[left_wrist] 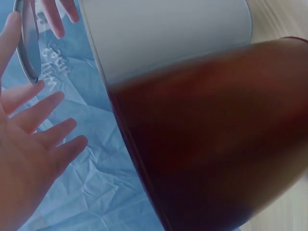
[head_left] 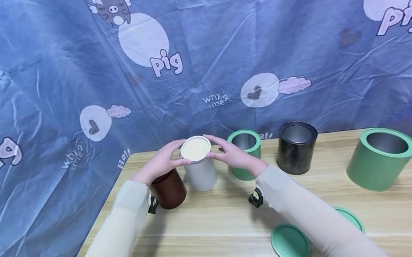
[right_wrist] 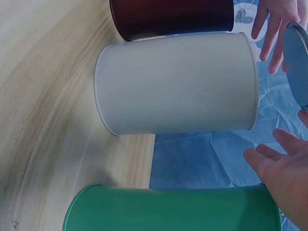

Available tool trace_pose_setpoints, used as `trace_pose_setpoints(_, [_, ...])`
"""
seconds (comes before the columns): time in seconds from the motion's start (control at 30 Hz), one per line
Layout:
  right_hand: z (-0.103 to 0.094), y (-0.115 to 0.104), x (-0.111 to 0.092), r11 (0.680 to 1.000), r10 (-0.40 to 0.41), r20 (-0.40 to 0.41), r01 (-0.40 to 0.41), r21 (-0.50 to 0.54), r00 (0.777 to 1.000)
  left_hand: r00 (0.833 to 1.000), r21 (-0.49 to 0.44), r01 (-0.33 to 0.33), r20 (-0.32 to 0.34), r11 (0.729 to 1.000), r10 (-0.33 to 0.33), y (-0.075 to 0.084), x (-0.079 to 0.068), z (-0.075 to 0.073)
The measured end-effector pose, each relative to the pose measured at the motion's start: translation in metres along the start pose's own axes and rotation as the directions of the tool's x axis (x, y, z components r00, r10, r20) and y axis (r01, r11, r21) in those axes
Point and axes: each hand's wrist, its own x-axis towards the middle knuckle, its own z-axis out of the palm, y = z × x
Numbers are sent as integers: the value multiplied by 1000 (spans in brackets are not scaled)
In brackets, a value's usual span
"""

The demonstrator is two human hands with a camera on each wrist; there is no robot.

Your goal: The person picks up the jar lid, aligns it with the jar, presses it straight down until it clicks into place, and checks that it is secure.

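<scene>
A round white lid (head_left: 195, 148) is held level between both hands, over a white canister (head_left: 202, 176). My left hand (head_left: 161, 162) grips the lid's left edge with thumb and finger, its other fingers spread in the left wrist view. From the opposite side my right hand (head_left: 232, 153) holds the right edge the same way. A gap shows between the lid (right_wrist: 294, 65) and the canister's top (right_wrist: 178, 84) in the right wrist view. A dark brown canister (head_left: 169, 192) stands under the left hand, partly covered by it. Close behind the right hand is an open green canister (head_left: 242, 173).
An open black canister (head_left: 296, 155) stands right of the green one. Farther right is a wider open green canister (head_left: 373, 167). Two green lids lie near the front, one lid (head_left: 290, 243) beside the right sleeve, another lid (head_left: 351, 217) partly behind it. Blue printed cloth (head_left: 211, 49) hangs behind the table.
</scene>
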Motion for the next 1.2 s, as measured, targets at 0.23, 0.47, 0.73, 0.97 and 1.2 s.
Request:
trace_pose_setpoints(0.23, [1,3,7,999,35,-7,-35,-41,999,999,32,16,48,999,-17,-8,10,-4])
trace_pose_setpoints(0.47, [3,4,13,995,62,16,-61,-75,998,994,46,53,97,998,-57,-12,15,-6])
trace_pose_setpoints(0.73, [3,13,18,992,103,31,-101,-72,994,985,54,85,145,995,-92,-16,22,-3])
trace_pose_setpoints(0.97, [5,19,22,991,131,21,-130,-29,991,975,48,130,173,990,-137,-19,29,-3])
trace_pose_setpoints(1.2, [4,22,24,992,121,36,-119,-36,992,967,49,154,196,987,-161,-22,34,-2])
